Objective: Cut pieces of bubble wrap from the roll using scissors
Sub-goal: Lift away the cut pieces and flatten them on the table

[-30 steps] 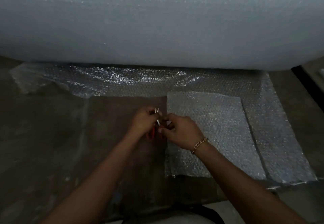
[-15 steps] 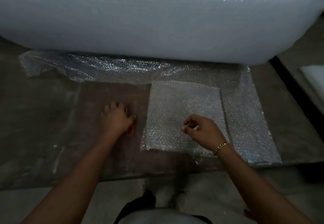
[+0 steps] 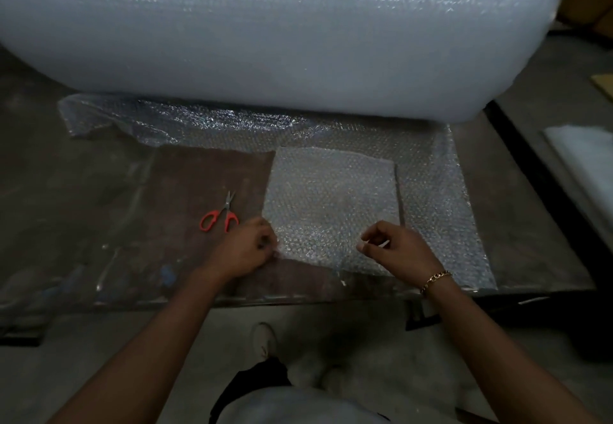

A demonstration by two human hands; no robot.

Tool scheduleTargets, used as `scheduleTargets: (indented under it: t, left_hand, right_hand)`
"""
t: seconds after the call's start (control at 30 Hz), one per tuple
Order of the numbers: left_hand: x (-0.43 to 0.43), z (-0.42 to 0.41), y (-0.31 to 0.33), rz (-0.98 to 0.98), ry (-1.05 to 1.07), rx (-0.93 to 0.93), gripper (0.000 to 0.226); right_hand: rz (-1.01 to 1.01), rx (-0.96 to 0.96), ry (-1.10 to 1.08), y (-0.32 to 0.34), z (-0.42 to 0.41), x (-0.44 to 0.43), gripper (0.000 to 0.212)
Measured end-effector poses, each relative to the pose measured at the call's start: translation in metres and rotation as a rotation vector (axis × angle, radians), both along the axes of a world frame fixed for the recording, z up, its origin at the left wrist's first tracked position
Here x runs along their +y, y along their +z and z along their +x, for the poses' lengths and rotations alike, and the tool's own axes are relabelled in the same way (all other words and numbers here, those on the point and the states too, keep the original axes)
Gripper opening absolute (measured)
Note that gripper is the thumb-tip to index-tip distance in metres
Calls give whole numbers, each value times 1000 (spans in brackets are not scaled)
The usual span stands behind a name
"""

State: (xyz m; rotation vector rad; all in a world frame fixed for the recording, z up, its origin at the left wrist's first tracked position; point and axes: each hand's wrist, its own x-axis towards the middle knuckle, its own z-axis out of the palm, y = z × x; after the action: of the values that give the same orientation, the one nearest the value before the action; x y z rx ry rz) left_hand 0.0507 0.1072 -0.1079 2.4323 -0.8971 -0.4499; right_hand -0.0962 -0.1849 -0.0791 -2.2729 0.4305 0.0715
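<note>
Nearest, the worktop's front edge (image 3: 298, 297) runs just behind both wrists, with bare floor below it. Left hand (image 3: 243, 251) sits at the near-left corner of the cut bubble wrap piece (image 3: 331, 205), fingers curled and pinching that corner against the worktop. Right hand (image 3: 398, 251), with a gold bracelet (image 3: 436, 279) at the wrist, hovers over the piece's near-right part, fingers loosely curled with thumb and forefinger close together; whether they grip the wrap cannot be told. Just beyond the left hand, the red-handled scissors (image 3: 220, 213) lie flat on bare brown worktop, blades nearly shut and pointing away, touched by neither hand. Open worktop stretches left of them. The cut piece lies on the unrolled sheet (image 3: 438, 198), which runs back under the big bubble wrap roll (image 3: 265, 32) along the far edge.
</note>
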Motion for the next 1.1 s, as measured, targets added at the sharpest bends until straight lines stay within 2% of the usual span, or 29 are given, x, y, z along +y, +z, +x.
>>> scheduleTargets:
  t: [0.07,0.2,0.3,0.37,0.43,0.6,0.77,0.97,1.1]
  left_hand:
    - [-1,1,6,-39,42,5,26]
    - [-9,4,17,-154,193,21,15]
    - [-18,11,22,-254,244,5,7]
    - [-24,16,25,-281,262,-19,8]
    - [-28,22,29,-303,262,-46,7]
    - [-37,43,38,-382,302,-43,7]
    - [-49,66,51,-453,292,-57,8]
    - [-65,110,50,-403,249,-55,8]
    - [-76,138,49,-378,231,-39,9]
  right_hand:
    - [-25,2,28,0,0,3,18]
    - [-106,-10,133,-2,1,11,30]
    - [-303,25,237,-5,6,15,48]
    - [-433,37,251,-7,10,13,44]
    - [-479,11,213,-8,14,7,31]
    - [-441,-89,44,-4,23,-22,13]
    - [-363,-129,-88,14,44,-50,4]
    - [-321,-112,-207,27,83,-65,6]
    - [-379,-86,-226,29,110,-70,5]
